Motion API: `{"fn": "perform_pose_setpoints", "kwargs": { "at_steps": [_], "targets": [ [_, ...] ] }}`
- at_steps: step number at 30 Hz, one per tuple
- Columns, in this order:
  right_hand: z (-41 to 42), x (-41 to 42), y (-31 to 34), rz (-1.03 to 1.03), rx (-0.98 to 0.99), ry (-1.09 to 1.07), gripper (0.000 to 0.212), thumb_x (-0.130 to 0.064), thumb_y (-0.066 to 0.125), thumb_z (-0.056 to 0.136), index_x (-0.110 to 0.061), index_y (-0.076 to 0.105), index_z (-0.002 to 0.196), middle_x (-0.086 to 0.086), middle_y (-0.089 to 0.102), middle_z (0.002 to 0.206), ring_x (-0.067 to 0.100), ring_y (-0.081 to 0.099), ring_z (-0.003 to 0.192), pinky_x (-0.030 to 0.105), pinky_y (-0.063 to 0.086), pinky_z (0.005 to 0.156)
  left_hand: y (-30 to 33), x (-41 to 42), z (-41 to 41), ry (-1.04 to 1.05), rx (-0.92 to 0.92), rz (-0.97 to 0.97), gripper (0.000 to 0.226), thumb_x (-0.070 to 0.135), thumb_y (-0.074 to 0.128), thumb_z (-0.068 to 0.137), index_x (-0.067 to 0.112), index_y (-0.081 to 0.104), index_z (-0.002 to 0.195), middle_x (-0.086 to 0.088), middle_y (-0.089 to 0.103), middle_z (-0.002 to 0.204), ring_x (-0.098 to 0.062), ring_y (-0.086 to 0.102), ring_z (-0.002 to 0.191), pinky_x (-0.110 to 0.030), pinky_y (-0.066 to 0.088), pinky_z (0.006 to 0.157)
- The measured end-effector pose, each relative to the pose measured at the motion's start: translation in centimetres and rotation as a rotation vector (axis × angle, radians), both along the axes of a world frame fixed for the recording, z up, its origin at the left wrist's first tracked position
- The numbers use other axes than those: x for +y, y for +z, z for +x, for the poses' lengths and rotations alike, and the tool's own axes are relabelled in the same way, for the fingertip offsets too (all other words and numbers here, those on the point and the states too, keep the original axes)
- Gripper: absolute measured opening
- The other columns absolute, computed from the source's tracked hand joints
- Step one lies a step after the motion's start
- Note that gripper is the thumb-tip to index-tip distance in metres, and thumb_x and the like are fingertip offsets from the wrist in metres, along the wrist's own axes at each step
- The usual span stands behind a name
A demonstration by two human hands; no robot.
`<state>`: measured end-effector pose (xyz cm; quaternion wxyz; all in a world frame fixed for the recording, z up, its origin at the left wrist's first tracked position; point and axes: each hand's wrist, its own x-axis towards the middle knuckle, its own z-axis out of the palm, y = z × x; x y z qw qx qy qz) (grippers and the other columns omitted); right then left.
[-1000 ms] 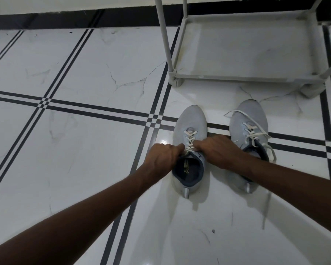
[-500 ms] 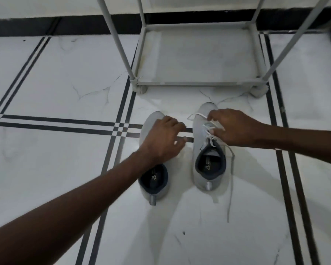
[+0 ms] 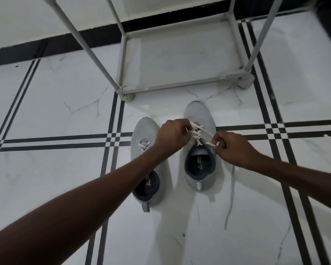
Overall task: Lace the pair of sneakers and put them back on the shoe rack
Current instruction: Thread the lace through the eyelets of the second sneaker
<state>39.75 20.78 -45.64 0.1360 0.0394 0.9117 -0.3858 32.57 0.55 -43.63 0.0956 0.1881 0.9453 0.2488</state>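
Observation:
Two light grey sneakers stand side by side on the tiled floor, toes toward the rack. The left sneaker [image 3: 144, 134] shows a short run of white lace; my forearm crosses its middle. The right sneaker [image 3: 199, 115] has a white lace [image 3: 198, 131] crossed over its tongue. My left hand [image 3: 172, 137] pinches one end of that lace at the shoe's left side. My right hand [image 3: 232, 148] pinches the other end at the shoe's right side. The lace is stretched between both hands.
The grey shoe rack [image 3: 180, 86] stands just beyond the toes, its bottom shelf low over the floor and its slanted posts rising on both sides. A black skirting strip [image 3: 46, 48] runs along the wall behind it. White tiles with black stripes surround the shoes.
Both hands left the left sneaker and moved onto the right one. My left hand crossed over and took a lace end; my right hand shifted to the other end. The view tilted.

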Motion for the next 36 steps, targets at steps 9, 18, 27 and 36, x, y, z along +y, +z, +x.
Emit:
{"fn": "perform_pose_setpoints", "kwargs": {
  "at_steps": [9,18,27,36],
  "targets": [
    [-0.9,0.3,0.6,0.025,-0.023,0.063,0.007,-0.016,0.065,0.084,-0.011,0.068,0.079,0.003,0.067,0.077,0.016,0.061,0.071,0.029,0.047,0.062,-0.3,-4.8,1.4,0.248,0.109,-0.251,0.059,0.014,0.054,0.089,0.000,0.034,0.142,-0.023,0.060,0.123,-0.036,0.059,0.111,-0.041,0.050,0.089],
    [-2.4,0.8,0.8,-0.003,-0.049,0.269,0.037,-0.032,0.057,0.095,-0.021,0.061,0.060,-0.004,0.060,0.057,0.006,0.050,0.050,0.031,0.041,0.057,-0.2,-1.0,1.5,-0.069,-0.260,-0.055,0.024,0.035,0.068,0.088,0.011,0.068,0.090,-0.005,0.073,0.073,-0.026,0.071,0.070,-0.033,0.055,0.068],
    [-2.7,3.2,-1.0,0.260,-0.020,0.418,0.040,-0.021,0.059,0.094,-0.020,0.049,0.055,-0.006,0.050,0.052,0.010,0.048,0.052,0.029,0.034,0.055,-1.7,-3.8,3.9,-0.218,0.041,-0.238,0.026,0.031,0.049,0.098,0.012,0.061,0.084,-0.010,0.069,0.077,-0.034,0.062,0.070,-0.035,0.042,0.055],
    [-2.1,4.0,-0.9,0.371,-0.040,0.405,0.039,-0.028,0.053,0.096,-0.027,0.047,0.058,-0.010,0.052,0.064,0.018,0.054,0.067,0.034,0.043,0.064,-1.4,-5.0,3.6,-0.318,0.070,-0.325,0.011,0.013,0.056,0.086,0.018,0.062,0.079,-0.005,0.067,0.078,-0.031,0.062,0.074,-0.030,0.035,0.057]
  ]
}}
